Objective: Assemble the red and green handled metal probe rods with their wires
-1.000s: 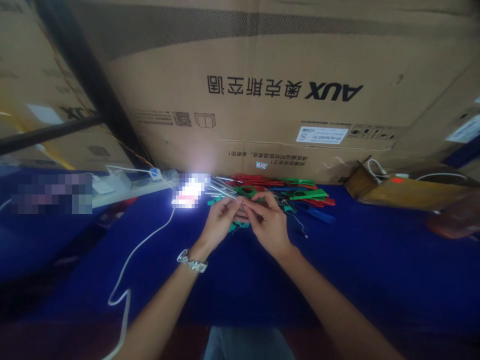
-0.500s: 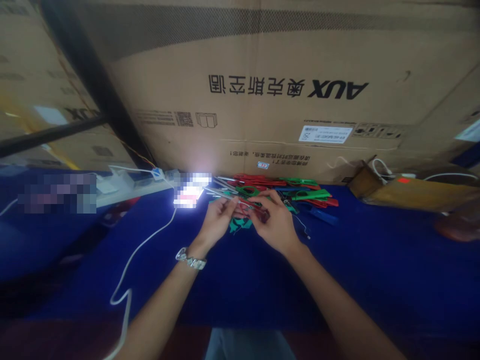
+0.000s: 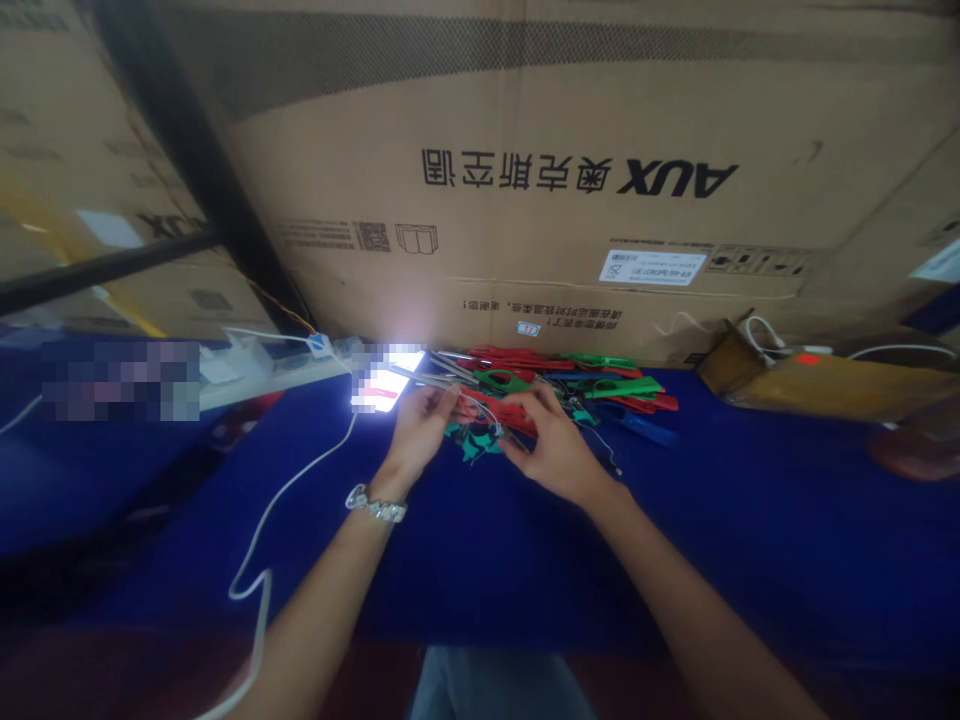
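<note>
Both my hands work together over a blue cloth-covered table [image 3: 750, 520]. My left hand [image 3: 420, 430], with a metal watch on its wrist, is closed on a pair of red-handled scissors [image 3: 487, 408] near the blades. My right hand [image 3: 551, 445] is closed on the same scissors' handle end, and a thin white wire loops between the two hands. Just beyond lies a pile of red, green and blue handled scissors [image 3: 600, 385]. Small green pieces [image 3: 472, 445] lie under my hands.
A lit phone [image 3: 382, 385] lies left of the pile with a white cable [image 3: 285, 490] trailing toward me. A white power strip [image 3: 255, 365] sits further left. Large cardboard boxes [image 3: 525, 180] wall off the back. An open brown box [image 3: 810, 385] stands at right.
My hands have drawn slightly apart and the red scissors now show between them with the wire looped over. The view has shifted a little.
</note>
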Demonstrator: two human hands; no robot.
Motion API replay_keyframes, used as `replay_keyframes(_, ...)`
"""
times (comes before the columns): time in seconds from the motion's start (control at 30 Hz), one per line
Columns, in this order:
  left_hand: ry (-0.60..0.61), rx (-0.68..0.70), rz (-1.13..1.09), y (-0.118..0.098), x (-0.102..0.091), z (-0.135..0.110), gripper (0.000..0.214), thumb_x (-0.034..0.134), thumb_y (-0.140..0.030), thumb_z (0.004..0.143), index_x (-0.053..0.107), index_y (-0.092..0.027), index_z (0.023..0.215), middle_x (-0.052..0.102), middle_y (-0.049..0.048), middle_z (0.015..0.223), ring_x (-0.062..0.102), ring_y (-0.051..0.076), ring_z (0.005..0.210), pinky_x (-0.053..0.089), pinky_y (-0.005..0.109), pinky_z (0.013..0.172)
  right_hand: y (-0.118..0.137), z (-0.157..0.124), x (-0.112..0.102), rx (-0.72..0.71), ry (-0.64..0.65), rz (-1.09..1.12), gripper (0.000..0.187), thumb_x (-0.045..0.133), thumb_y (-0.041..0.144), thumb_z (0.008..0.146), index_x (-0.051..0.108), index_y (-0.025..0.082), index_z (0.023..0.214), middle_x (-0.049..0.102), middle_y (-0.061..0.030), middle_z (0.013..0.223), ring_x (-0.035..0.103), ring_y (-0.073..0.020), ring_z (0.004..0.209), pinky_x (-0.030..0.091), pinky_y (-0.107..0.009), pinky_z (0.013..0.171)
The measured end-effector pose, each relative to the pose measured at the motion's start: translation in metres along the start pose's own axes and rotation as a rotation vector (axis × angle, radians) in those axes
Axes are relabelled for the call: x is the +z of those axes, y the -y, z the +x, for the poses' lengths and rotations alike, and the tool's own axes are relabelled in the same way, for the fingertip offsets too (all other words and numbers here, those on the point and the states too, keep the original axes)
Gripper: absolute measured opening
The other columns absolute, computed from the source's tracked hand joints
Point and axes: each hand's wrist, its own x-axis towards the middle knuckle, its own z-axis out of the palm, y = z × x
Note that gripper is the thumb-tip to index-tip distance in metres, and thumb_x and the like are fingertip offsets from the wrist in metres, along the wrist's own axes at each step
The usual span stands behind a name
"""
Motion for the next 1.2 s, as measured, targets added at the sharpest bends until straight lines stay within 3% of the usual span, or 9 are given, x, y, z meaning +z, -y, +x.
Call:
replay_keyframes(0.2,-0.034,0.054,0.123,-0.001,-0.012,0.005,0.043,0.075,-0.053,0.075,0.069,-0.011,0.077,0.072,0.0078,0.068,0.067,0.016,0.056,0.057,0.03,0.061,-0.001,-0.002,0.004,0.053,0.044,-0.251,0.012,0.072,0.022,0.077,0.063,0.021,0.085,0.058,-0.0067,0.098,0.06,-0.0252,0.097,0.048,-0.043,0.089)
replay_keyframes(0.3,-0.052,0.098,0.143,0.001,-0.015,0.006,0.041,0.074,-0.052,0.077,0.069,-0.011,0.079,0.072,0.0066,0.068,0.066,0.015,0.057,0.056,0.029,0.061,-0.001,-0.003,0.008,0.061,0.037,-0.253,0.006,0.07,0.019,0.078,0.065,0.021,0.081,0.06,-0.0058,0.093,0.06,-0.0239,0.093,0.047,-0.041,0.086)
replay_keyframes(0.53,-0.114,0.128,0.026,-0.004,-0.015,0.006,0.041,0.078,-0.049,0.074,0.069,-0.011,0.085,0.071,0.0057,0.069,0.067,0.015,0.059,0.056,0.029,0.062,0.005,-0.007,0.01,-0.001,0.064,-0.025,0.005,0.07,0.02,0.078,0.065,0.021,0.078,0.065,-0.0013,0.082,0.063,-0.0177,0.081,0.048,-0.033,0.08)
replay_keyframes(0.73,-0.195,0.226,-0.003,-0.006,-0.017,0.008,0.038,0.074,-0.05,0.078,0.068,-0.013,0.084,0.072,0.005,0.072,0.067,0.015,0.061,0.055,0.028,0.064,0.005,-0.006,0.003,0.206,0.127,-0.075,0.007,0.062,0.022,0.081,0.068,0.025,0.079,0.065,0.0042,0.065,0.06,-0.0135,0.058,0.04,-0.024,0.057)
replay_keyframes(1.0,-0.311,0.378,-0.051,-0.001,-0.017,0.011,0.033,0.07,-0.048,0.083,0.069,-0.016,0.091,0.073,0.0036,0.079,0.069,0.014,0.069,0.057,0.028,0.07,0.007,-0.002,0.011,0.189,0.172,-0.156,0.016,0.06,0.024,0.085,0.072,0.029,0.093,0.072,0.0031,0.078,0.066,-0.0162,0.069,0.042,-0.026,0.06)
replay_keyframes(1.1,-0.284,0.365,-0.048,-0.003,-0.019,0.012,0.033,0.071,-0.048,0.083,0.07,-0.015,0.089,0.072,0.0034,0.075,0.068,0.014,0.065,0.056,0.027,0.067,0.014,0.012,0.02,0.2,0.134,-0.227,0.014,0.061,0.032,0.086,0.074,0.028,0.09,0.074,-0.0004,0.084,0.067,-0.0182,0.072,0.044,-0.027,0.06)
replay_keyframes(1.2,-0.248,0.332,-0.021,-0.004,-0.021,0.012,0.036,0.073,-0.049,0.081,0.07,-0.014,0.087,0.071,0.0032,0.071,0.066,0.013,0.06,0.055,0.026,0.064,0.02,0.031,0.03,0.267,0.21,-0.305,0.016,0.064,0.038,0.082,0.076,0.026,0.082,0.075,-0.0046,0.079,0.07,-0.0227,0.074,0.048,-0.031,0.063)
